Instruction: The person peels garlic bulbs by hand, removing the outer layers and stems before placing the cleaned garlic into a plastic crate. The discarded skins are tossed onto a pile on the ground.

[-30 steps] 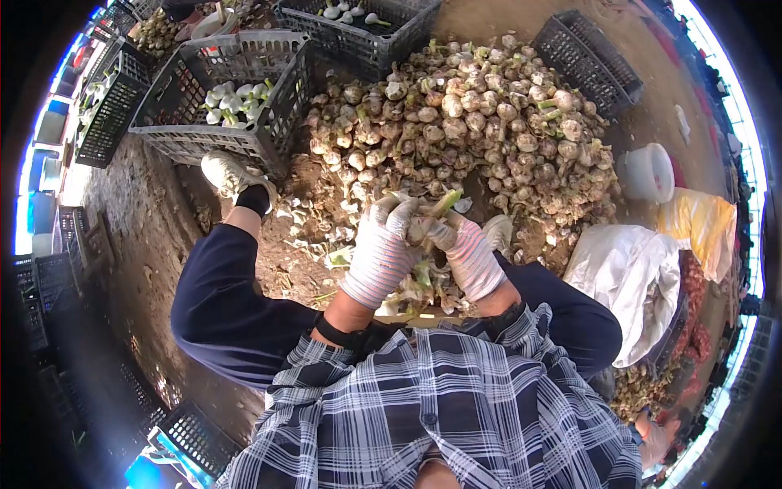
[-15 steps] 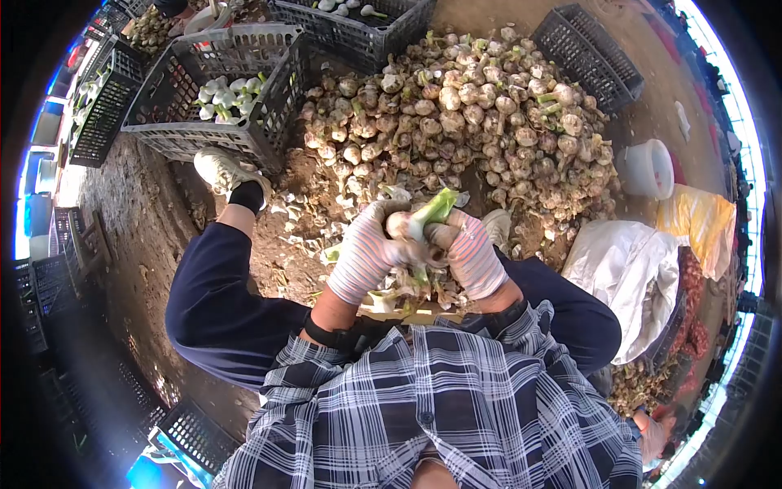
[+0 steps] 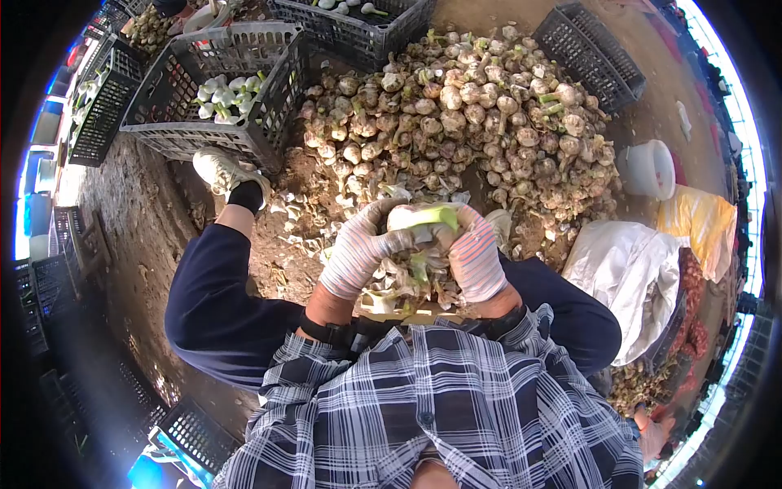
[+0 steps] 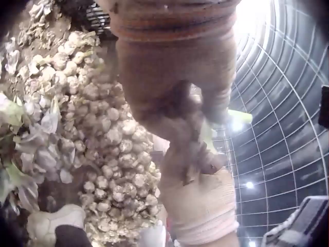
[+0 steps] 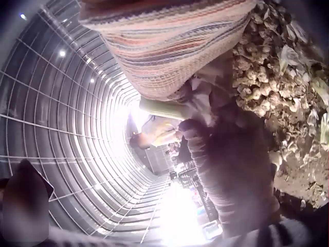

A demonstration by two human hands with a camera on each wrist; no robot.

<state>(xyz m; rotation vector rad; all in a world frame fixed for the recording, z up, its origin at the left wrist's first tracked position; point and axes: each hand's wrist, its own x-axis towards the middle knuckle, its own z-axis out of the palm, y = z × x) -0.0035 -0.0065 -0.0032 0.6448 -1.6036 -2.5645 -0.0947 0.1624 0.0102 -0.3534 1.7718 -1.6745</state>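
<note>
A garlic bulb (image 3: 399, 218) with a thick green stem (image 3: 436, 215) is held between two gloved hands, in front of the person's lap. The left hand (image 3: 361, 250), in a striped knit glove, grips the bulb end. The right hand (image 3: 475, 254), gloved alike, has its fingers curled at the stem side. In the left wrist view the left hand (image 4: 175, 67) meets the right one over the garlic, which the fingers mostly hide. Pale green stem (image 5: 163, 108) sticks out between the hands in the right wrist view. Peeled skins and leaves (image 3: 407, 281) lie below them.
A large heap of garlic bulbs (image 3: 489, 114) lies ahead. Black crates (image 3: 212, 138) stand at the left, one holding cleaned white bulbs (image 3: 228, 98). A tipped crate (image 3: 590, 57), a white bucket (image 3: 649, 171) and a white sack (image 3: 623, 285) are on the right.
The garlic has turned: its stem pointed up and to the right and now lies nearly level toward the right hand. The bulb, hidden by fingers at first, shows more. The left hand has shifted slightly left.
</note>
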